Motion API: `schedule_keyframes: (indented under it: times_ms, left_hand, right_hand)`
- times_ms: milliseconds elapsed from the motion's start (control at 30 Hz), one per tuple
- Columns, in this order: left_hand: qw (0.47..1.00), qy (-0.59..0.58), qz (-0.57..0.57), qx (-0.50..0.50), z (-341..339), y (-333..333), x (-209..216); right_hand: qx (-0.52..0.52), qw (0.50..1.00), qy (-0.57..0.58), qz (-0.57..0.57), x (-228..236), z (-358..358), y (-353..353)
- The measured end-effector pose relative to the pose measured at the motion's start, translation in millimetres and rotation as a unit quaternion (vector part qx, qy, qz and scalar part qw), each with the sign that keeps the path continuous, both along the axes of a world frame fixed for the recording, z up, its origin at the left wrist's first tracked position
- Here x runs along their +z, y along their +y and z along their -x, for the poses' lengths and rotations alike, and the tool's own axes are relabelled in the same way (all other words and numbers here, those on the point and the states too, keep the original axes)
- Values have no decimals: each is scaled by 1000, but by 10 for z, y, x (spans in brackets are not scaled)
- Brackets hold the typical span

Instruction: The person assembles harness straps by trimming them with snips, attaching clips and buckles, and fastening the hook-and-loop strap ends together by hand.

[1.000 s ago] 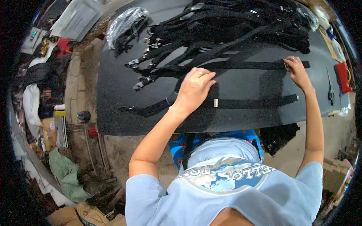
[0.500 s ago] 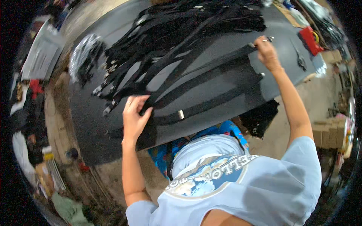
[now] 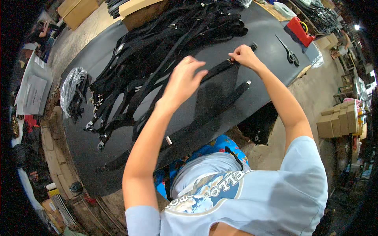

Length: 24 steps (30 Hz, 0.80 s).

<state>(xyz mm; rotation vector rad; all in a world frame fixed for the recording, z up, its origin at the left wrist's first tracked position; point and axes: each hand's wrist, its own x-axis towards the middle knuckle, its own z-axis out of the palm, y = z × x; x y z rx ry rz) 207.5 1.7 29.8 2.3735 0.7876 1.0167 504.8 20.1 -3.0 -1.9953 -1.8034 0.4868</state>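
My right hand (image 3: 245,57) pinches a black strap (image 3: 217,70) close to its metal-fitted end, over the right part of the dark table (image 3: 271,65). My left hand (image 3: 185,78) reaches across the middle with thumb and fingers apart, holding nothing, just left of that strap. Nearer to me lies another black strap (image 3: 226,100) with a pale metal tip. A small whitish piece (image 3: 169,140) sits by the table's near edge. Beyond my hands spreads a tangled heap of black straps (image 3: 157,53), with metal clips (image 3: 94,125) at its left ends.
Scissors (image 3: 289,51) lie at the right, near a red container (image 3: 299,31). A clear plastic bag (image 3: 73,88) rests on the table's left side. An open cardboard box (image 3: 143,13) stands at the far edge. Cardboard boxes (image 3: 338,120) are stacked on the floor at right.
My left hand has moved up and right, from the straps' left part toward my right hand. My right hand has come inward, left and slightly down, with the strap. The view has shifted.
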Motion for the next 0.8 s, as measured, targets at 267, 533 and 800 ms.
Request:
schedule_keyframes:
  times_ms: [267,533,800]
  left_hand:
    - [994,31,30,97,-1191,354,-752]
    - [992,-26,-21,124,-1276,215,-829]
    - [991,-61,-62,99,-1297,278,-834]
  right_hand:
    - [-2,984,150,94,64,-70,-5]
    - [-50,978,195,49,-111,-8,-81]
    - [-75,938,329,78,-16,14,-59]
